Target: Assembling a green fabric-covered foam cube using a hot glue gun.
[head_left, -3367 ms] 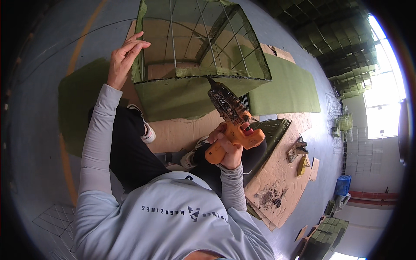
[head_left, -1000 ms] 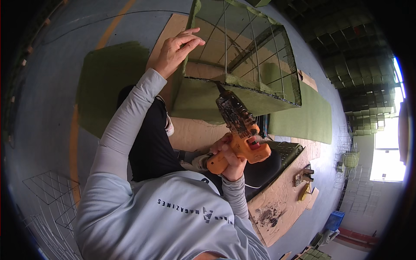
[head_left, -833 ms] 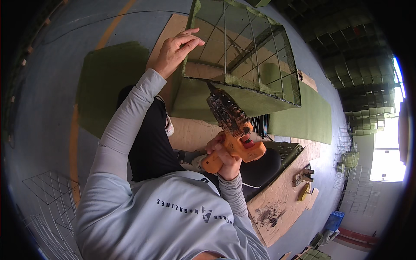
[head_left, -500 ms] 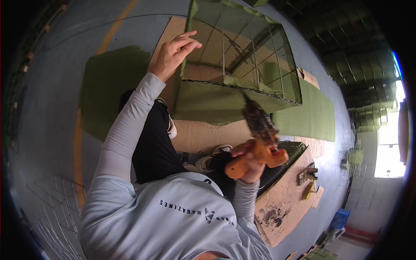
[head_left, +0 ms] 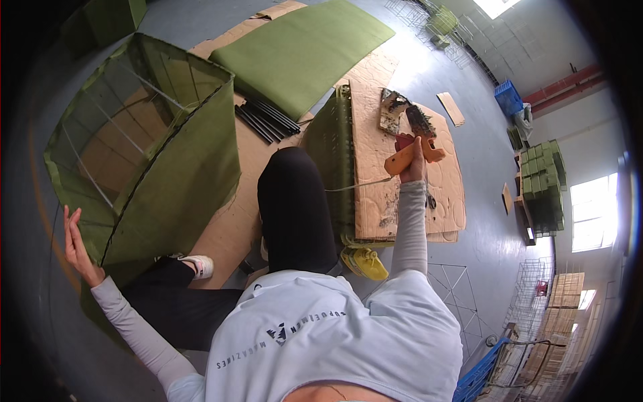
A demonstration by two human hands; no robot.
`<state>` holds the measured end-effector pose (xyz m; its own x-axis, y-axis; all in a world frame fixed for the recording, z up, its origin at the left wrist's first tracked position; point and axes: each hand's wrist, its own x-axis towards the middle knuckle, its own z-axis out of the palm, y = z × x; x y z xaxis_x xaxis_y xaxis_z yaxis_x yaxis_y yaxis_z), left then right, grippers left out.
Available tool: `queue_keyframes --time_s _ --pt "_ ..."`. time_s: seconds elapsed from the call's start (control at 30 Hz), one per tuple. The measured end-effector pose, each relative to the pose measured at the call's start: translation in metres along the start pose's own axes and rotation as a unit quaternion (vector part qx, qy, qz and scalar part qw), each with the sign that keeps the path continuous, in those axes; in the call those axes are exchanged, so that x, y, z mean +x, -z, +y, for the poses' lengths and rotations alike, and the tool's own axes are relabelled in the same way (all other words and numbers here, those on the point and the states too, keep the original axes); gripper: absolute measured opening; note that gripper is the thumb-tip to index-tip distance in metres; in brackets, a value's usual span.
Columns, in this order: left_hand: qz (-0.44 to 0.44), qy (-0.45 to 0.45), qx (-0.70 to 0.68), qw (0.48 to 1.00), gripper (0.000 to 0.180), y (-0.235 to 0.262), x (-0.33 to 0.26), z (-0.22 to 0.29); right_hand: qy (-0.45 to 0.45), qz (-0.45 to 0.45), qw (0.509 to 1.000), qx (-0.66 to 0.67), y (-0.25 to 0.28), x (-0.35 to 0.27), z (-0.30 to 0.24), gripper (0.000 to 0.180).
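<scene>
My right hand (head_left: 415, 166) is closed round the orange handle of a hot glue gun (head_left: 400, 161), whose front is caked in black. The gun is over a cardboard sheet, close to a blackened block (head_left: 394, 110). A pale cord runs left from its handle. At the far left stands a box-shaped wire frame (head_left: 187, 181) covered in green felt, its open side showing thin metal rods. My left hand (head_left: 82, 251) lies along the frame's near left corner, fingers stretched out and holding nothing. I cannot tell whether it presses on the felt.
Cardboard (head_left: 375, 201) stained with black drips lies on a green crate (head_left: 328, 154) right of my knee. Black sticks (head_left: 268, 122) lie beside a flat green felt sheet (head_left: 301, 50). A yellow plastic thing (head_left: 365, 263) is by the crate. Wire grids (head_left: 455, 288) stand at right.
My view has turned right. The glue gun has gone from in front of the felt frame to over the cardboard on the crate. My left hand remains beside the frame.
</scene>
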<state>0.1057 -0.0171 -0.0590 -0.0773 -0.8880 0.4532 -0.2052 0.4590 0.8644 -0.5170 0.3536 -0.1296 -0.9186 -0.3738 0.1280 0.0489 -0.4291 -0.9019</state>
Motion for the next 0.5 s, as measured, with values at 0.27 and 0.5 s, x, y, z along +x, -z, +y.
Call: queue_keyframes --time_s 0.27,0.5 --pt "0.037 0.025 -0.021 0.999 0.035 0.018 -0.004 -0.019 -0.100 0.148 0.980 0.091 0.066 0.116 0.102 0.056" --pt "0.037 0.025 0.056 0.997 0.033 -0.001 0.009 0.000 -0.137 0.209 0.954 -0.165 0.107 0.129 0.112 0.074"
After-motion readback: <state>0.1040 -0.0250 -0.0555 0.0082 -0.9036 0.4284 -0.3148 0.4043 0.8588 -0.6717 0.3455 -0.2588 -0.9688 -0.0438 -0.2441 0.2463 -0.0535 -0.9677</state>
